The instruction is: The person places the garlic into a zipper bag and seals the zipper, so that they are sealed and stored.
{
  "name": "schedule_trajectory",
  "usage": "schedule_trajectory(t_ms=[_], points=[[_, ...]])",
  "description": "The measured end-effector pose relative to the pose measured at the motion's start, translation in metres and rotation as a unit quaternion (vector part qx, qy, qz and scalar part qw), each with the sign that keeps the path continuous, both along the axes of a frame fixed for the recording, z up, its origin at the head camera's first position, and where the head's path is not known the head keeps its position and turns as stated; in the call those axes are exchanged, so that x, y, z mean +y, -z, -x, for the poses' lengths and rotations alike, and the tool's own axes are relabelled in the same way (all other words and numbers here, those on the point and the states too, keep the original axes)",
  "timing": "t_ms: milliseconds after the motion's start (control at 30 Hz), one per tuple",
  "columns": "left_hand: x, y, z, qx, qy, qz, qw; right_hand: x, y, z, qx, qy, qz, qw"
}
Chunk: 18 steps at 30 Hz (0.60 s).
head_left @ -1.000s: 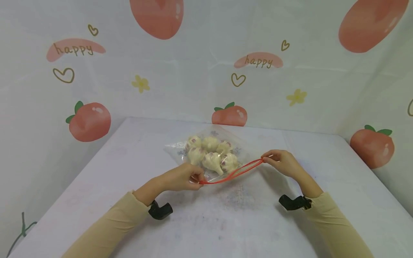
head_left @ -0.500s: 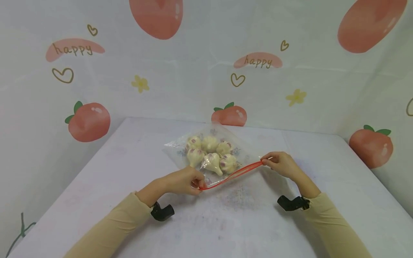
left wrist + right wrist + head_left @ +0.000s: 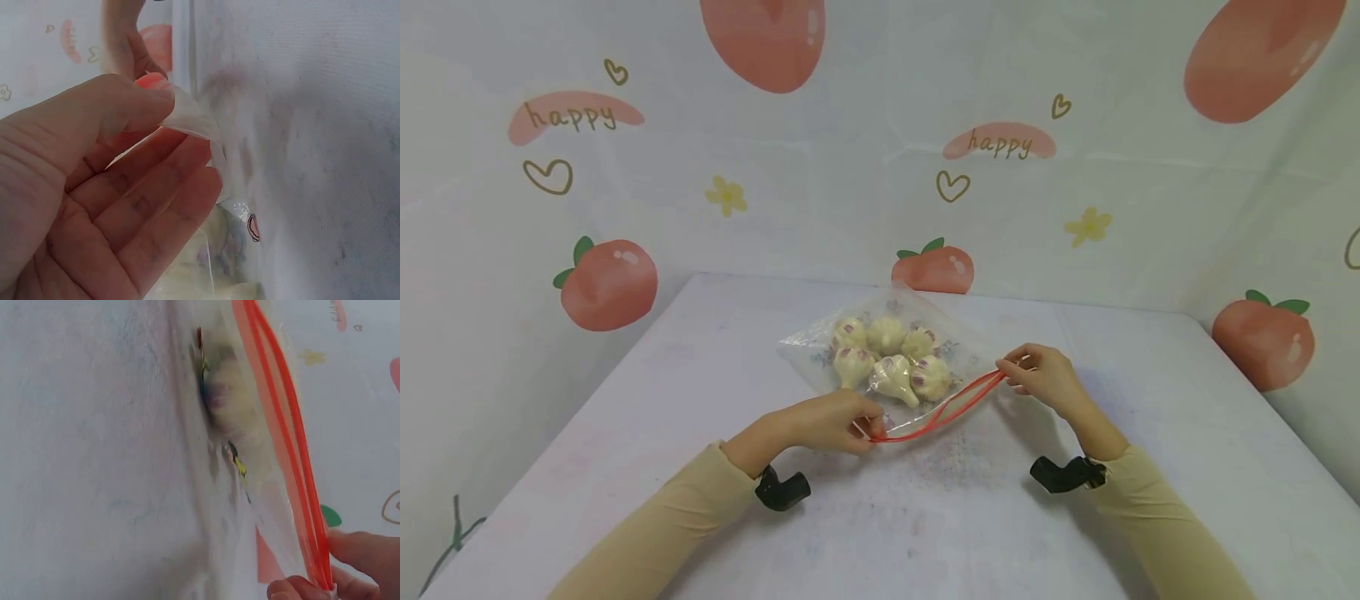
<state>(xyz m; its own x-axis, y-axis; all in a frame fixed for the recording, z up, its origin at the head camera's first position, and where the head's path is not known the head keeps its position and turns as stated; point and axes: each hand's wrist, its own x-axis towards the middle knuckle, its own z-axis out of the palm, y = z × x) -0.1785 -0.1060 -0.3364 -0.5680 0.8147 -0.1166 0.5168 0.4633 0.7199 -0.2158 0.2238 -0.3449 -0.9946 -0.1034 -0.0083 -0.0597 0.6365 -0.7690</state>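
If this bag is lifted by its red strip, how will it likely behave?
The bag looks like thin clear film, so it would probably sag and hang limp. The garlic bulbs lie loose inside and would likely slide together to the lowest point. The red strip shows a gap between the left hand and right hand, so bulbs might spill if the bag tips.

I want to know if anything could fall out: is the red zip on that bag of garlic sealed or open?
Open, at least mid-span: the red zip shows two strips parted between the left hand and right hand. The garlic lies inside the bag.
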Motion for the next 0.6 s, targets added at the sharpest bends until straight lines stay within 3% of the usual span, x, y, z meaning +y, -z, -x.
schedule_trajectory(t_ms=[233, 400, 600], points=[[0.002, -0.004, -0.001, -0.010, 0.002, 0.005, 0.9999, -0.004, 0.002, 0.002, -0.010, -0.013, 0.072, 0.9972], [0.004, -0.011, -0.001, -0.018, 0.010, 0.027, 0.9994, -0.007, 0.002, 0.001, -0.028, -0.006, 0.095, 0.9951], [0.012, -0.030, 0.004, 0.034, 0.017, 0.030, 0.9988, -0.007, 0.001, -0.001, -0.023, -0.006, 0.087, 0.9959]])
